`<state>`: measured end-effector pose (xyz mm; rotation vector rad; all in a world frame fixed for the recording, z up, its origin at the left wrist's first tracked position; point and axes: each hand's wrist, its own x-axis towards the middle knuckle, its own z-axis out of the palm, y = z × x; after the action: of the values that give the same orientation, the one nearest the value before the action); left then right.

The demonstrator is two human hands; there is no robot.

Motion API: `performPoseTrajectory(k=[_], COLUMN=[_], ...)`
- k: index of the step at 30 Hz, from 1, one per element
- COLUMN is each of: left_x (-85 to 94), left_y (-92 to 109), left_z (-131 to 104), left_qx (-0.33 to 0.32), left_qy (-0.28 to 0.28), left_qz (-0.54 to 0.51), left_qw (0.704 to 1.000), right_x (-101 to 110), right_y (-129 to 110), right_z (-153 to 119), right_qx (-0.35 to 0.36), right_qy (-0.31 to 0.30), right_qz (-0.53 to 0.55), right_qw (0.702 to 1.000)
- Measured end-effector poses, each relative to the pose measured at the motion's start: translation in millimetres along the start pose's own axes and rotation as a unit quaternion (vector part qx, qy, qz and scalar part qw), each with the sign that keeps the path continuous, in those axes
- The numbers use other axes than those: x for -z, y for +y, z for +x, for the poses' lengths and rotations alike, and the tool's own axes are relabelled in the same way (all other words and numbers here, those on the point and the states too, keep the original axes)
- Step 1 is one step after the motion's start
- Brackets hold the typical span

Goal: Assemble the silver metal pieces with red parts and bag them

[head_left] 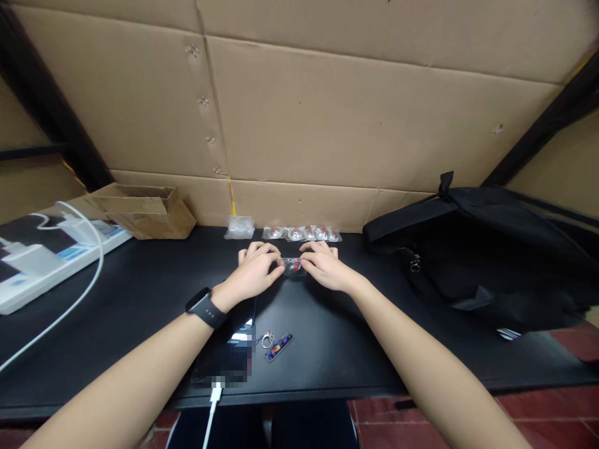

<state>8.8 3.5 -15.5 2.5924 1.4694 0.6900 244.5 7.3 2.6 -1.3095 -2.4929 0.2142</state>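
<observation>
Between my two hands is a small clear plastic packet (294, 267) with something silvery and a red mark inside. My left hand (258, 269), below a black wristwatch, pinches the packet's left edge. On the opposite edge, the thumb and fingers of my right hand (325, 265) are closed. Just beyond my hands, several similar clear packets (294, 234) with round silvery contents and red marks lie in a row. Left of that row sits a stack of clear plastic bags (240, 227). What exactly the packets contain is too small to make out.
A phone (229, 349) with a white cable and a colourful keychain (279, 347) lie near the table's front edge. At left are a white power strip (60, 265) and an open cardboard box (145, 212). A black bag (482, 249) fills the right side. Cardboard walls the back.
</observation>
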Motion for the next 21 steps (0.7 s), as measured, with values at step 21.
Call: performPoseTrajectory(k=[21], left_x=[-5.7], left_y=[-8], left_z=[3], left_qx=[0.023], left_qy=[-0.016], left_qz=[-0.038], left_qw=[0.999], right_x=[-9], right_y=[8], right_z=[2], right_qx=[-0.035], right_qy=[-0.006], right_qz=[0.067], right_qw=[0.997])
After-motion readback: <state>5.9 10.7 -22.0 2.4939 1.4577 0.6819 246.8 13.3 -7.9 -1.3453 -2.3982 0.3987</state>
